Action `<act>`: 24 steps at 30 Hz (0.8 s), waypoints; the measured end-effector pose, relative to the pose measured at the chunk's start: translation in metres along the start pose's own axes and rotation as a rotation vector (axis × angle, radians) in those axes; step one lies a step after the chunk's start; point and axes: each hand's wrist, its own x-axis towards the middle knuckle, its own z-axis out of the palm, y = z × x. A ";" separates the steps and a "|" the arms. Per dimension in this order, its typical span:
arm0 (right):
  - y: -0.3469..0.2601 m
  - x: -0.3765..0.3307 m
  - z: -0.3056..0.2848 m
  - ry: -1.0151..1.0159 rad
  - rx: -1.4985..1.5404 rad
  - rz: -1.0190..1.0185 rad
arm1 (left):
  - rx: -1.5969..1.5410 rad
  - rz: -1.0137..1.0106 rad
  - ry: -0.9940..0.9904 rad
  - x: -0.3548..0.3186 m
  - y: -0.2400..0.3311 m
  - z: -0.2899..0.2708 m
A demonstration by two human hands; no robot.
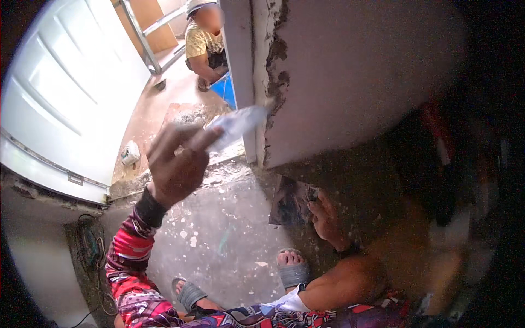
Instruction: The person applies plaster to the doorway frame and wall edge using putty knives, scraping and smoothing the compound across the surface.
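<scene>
In the head view, the left hand (180, 164) is in the centre left of the frame, with the fingers closed on a pale flat piece (238, 130), which is blurred. The far end of this piece reaches to the broken wall edge (278, 71) in the upper middle; whether it touches there, I cannot tell. It is held near one end, probably so that the rest stays free of the fingers.

The right hand (327, 221) is lower and to the right, in shadow, its fingers bent around the side of a dark flat board (289, 202). The board is over the floor and below the wall edge, perhaps to be kept close to the other hand. How the fingers sit behind it is too dark to tell.

About materials: the pale piece looks smooth and thin, somewhat like plastic. The board has straight sides and a dull, stained face. The wall edge is crumbly and ragged, beside a smooth wall surface (355, 82). The grey floor (229, 213) is spotted with white. At the upper left stands a glossy panelled door (60, 93); beyond the opening, a co-worker (203, 49) is near a metal ladder (143, 35).
</scene>
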 end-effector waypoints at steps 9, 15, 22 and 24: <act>-0.020 0.003 0.009 -0.010 0.242 0.010 | -0.829 -0.648 0.340 0.028 -0.036 0.049; 0.016 0.004 -0.006 0.082 0.100 -0.020 | -0.878 -0.705 0.347 0.042 -0.049 0.067; 0.020 0.001 -0.005 0.127 -0.064 -0.221 | -0.812 -0.673 0.341 0.049 -0.053 0.072; 0.005 -0.002 -0.004 0.105 -0.339 -0.362 | -0.763 -0.686 0.363 0.048 -0.052 0.075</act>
